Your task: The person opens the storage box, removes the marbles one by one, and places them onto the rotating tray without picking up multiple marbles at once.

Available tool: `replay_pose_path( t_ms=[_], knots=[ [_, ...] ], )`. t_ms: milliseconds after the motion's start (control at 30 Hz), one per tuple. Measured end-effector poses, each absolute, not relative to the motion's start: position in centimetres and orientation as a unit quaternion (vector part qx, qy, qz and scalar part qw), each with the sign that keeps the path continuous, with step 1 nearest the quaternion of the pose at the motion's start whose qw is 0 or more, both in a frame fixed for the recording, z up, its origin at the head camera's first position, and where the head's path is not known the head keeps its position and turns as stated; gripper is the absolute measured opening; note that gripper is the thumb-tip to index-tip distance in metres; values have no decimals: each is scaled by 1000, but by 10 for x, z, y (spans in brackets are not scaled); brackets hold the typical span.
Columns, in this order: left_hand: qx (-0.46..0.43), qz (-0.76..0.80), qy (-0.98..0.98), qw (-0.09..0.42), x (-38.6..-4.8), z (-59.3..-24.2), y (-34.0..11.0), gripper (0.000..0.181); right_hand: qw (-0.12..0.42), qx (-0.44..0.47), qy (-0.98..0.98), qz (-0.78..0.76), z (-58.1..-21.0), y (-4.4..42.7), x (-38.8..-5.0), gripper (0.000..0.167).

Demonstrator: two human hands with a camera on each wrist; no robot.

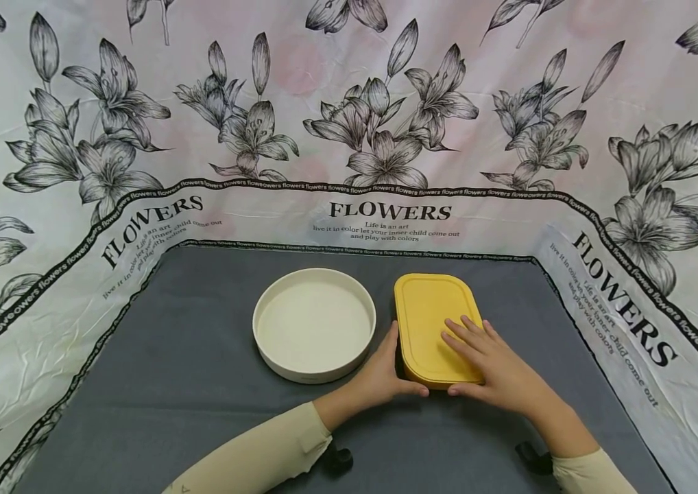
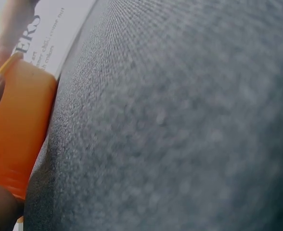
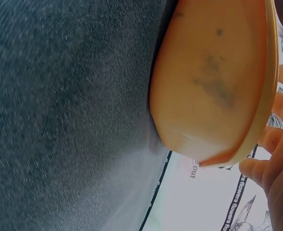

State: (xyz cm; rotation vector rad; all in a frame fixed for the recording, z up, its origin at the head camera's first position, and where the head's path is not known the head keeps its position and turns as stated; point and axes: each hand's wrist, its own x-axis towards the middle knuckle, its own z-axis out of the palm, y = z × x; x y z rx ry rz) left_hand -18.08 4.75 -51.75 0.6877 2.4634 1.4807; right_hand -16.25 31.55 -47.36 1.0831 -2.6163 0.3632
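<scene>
A yellow lidded box [image 1: 432,322] lies on the dark grey cloth, its lid on top. My left hand [image 1: 382,374] is at its left side and near corner, fingers along the side and thumb at the near edge. Spread fingers of my right hand [image 1: 491,363] rest over the lid's right part, the thumb by the near edge. The left wrist view shows the box's orange side [image 2: 21,115] between fingers and thumb. In the right wrist view, the box wall [image 3: 209,82] has dark smudges, and the right hand [image 3: 281,144] is beside the lid rim.
A round cream dish [image 1: 315,326] stands just left of the box, close to my left hand. Grey cloth [image 1: 188,343] covers the surface, bordered by a white floral cloth [image 1: 398,223] with printed lettering. Dark objects [image 1: 338,461] show beside both sleeves.
</scene>
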Motion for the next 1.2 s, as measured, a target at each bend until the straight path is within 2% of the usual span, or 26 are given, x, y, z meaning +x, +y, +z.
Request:
replay_pose_path(
  t_ms=[367,733,967,1200],
  knots=[
    [217,530,813,106,-181,-520,50,135,138,386,-903,127,-478,310,-162,87],
    [224,544,804,88,-184,-522,51,129,125,395,-902,124,-480,307,-162,75],
    [213,538,809,106,-183,-519,50,126,122,407,-897,124,-481,307,-161,71],
    [221,543,804,99,-184,-520,50,119,127,414,-894,118,-479,306,-161,69]
  ],
)
